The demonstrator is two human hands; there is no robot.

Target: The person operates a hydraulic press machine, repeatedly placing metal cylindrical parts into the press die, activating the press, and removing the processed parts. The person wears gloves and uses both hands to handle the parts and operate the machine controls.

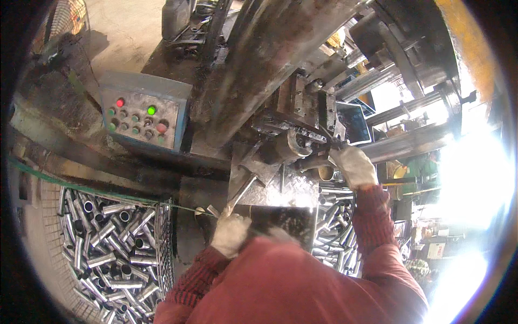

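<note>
Beyond the left hand's fingers, gripping a metal rod, the right hand, grip unclear, seemingly tended the machine, careful alignment needed next.

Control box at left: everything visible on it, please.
The control box is a grey-blue housing, seemingly metal, with a worn silvery front panel. A red light sits top left and a bright green light to its right; below are rows of small round buttons, some greenish, and a larger reddish button at lower right. It sits slightly skewed in view, left of the big dark machine beam. Neither the left hand nor the right hand touches it.
</note>
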